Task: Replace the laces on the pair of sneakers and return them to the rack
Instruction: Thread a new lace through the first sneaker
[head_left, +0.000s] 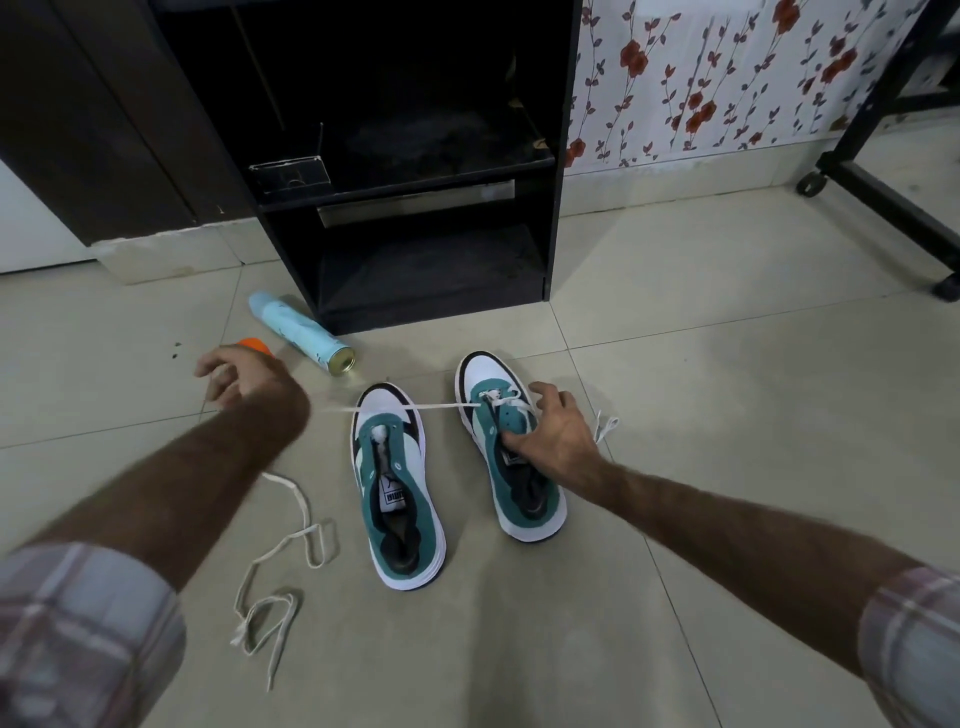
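Two white and teal sneakers stand side by side on the tiled floor, toes pointing away from me. My right hand (556, 434) rests on the right sneaker (540, 499), fingers gripping its tongue and side. A white lace (436, 406) runs taut from that shoe's front eyelets leftward over the toe of the left sneaker (402, 509) to my left hand (249, 382), which is closed on it. Its other end (605, 426) trails right of the shoe. The left sneaker has no lace. A second loose white lace (280, 561) lies coiled on the floor at the left.
A black open rack (415, 208) with empty shelves stands straight ahead. A light blue spray can (301, 332) lies on its side in front of it, beside an orange cap (254, 345). A wheeled black frame (893, 208) stands at the right, by floral wallpaper.
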